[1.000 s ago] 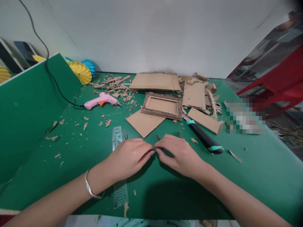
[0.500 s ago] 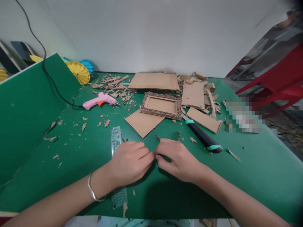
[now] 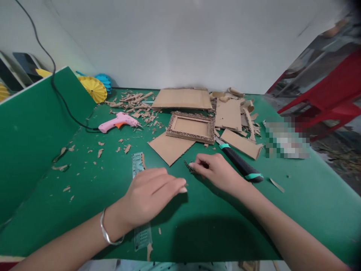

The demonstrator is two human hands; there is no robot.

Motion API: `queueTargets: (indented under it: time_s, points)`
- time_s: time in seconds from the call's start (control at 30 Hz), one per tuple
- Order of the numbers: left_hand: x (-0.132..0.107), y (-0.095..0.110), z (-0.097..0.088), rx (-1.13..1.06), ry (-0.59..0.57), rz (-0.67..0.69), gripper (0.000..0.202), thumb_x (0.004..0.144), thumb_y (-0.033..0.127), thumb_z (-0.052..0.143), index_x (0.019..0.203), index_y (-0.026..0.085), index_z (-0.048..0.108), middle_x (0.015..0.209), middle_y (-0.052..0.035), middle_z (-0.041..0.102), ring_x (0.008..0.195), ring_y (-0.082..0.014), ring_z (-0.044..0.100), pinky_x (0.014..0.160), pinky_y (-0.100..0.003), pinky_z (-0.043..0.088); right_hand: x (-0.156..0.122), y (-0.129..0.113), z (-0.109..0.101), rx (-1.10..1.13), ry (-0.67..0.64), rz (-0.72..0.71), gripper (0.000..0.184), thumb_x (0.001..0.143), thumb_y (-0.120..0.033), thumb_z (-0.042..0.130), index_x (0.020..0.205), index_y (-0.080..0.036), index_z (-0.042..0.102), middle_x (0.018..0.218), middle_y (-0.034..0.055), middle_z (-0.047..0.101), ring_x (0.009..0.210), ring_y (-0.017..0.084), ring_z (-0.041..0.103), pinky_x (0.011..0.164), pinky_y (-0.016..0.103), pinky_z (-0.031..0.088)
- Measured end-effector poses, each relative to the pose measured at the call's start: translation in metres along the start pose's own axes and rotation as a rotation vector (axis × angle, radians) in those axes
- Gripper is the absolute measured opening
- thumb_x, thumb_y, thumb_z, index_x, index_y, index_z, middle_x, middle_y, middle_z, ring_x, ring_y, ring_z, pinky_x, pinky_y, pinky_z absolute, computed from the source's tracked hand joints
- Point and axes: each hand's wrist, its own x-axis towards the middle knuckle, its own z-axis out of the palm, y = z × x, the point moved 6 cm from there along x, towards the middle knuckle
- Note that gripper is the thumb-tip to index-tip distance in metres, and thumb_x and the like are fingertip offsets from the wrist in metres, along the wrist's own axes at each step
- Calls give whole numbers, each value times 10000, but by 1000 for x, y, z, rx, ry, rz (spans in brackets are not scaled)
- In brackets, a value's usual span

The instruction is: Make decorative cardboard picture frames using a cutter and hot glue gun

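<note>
Along the near edge of the green tabletop [image 3: 214, 233]: a torn tan paper scrap [image 3: 149, 251] beside the lower end of a clear plastic ruler [image 3: 143, 235], which runs away beneath the left forearm.

Just beyond, the left hand [image 3: 155, 192], silver twisted bangle [image 3: 105, 227] at its wrist, is held over the ruler, fingers gathered and thumb tucked in; cannot tell whether anything is kept at the tips. Right hand [image 3: 217, 169] slightly farther off, thumb and forefinger pinching a short dark brown corrugated strip [image 3: 187, 166].

Change: half a second ago the fingertips of both hands met low at the middle; now they are apart, the right having shifted farther off to the strip that lay ahead of it. Judgement: the joint two-handed work has paused, and the small strips are being handled one at a time. Another curved corrugated strip [image 3: 143, 161] lies at the ruler's far end, its fluting showing as a toothed edge.

Right of the right hand, a black-and-teal craft knife [image 3: 237, 160], blade end pointing far left. Ahead, a flat tan cardboard sheet [image 3: 171, 146], corner toward the near side, partly under a rectangular cardboard frame [image 3: 188, 136]: rough, open-celled corrugated border, smooth recessed middle. Left of it, a glossy pink glue gun [image 3: 120, 121] with orange trigger. Farthest: curled, shredded cardboard offcuts [image 3: 135, 101], a broad smooth cardboard panel [image 3: 182, 99], and a pleated yellow paper disc [image 3: 93, 89] at far left.
</note>
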Motion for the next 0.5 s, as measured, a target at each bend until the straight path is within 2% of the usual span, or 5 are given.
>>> queueTargets:
  time_s: [0.1,0.2,0.33,0.4,0.5]
  points:
    - [-2,-10,13,34,-105,-80,109,867,176,496,904,118,580,651,-23,602,584,-120,485,539,-234,397,-4,-13,-1,41,-60,-76,261,838,-397,497,713,-177,563,626,-8,573,576,107,487,531,215,343]
    - [-4,-14,24,23,-184,-148,235,915,229,392,807,131,576,605,-13,550,552,-112,482,498,-210,383,-12,-35,6,134,-137,-193,201,828,-369,539,879,-184,598,812,20,625,710,119,543,629,214,398]
    - [-3,-15,23,-31,-174,-226,312,907,360,396,745,139,545,607,-4,565,554,-104,528,504,-196,414,-20,-51,6,102,-112,-352,257,891,-287,434,748,-165,610,693,16,595,654,109,514,619,218,381]
    - [0,-19,18,-44,-161,-235,268,884,375,444,820,142,560,668,-10,618,592,-108,571,540,-202,441,-17,-44,-4,118,-24,-307,277,882,-281,437,692,-159,598,634,6,569,598,104,487,573,220,365]
    - [5,-33,5,-38,-80,-265,165,871,297,496,904,162,586,768,-14,665,667,-109,609,608,-208,463,-10,-22,-25,170,121,-125,289,852,-308,461,637,-154,576,582,2,553,549,107,467,520,228,347]
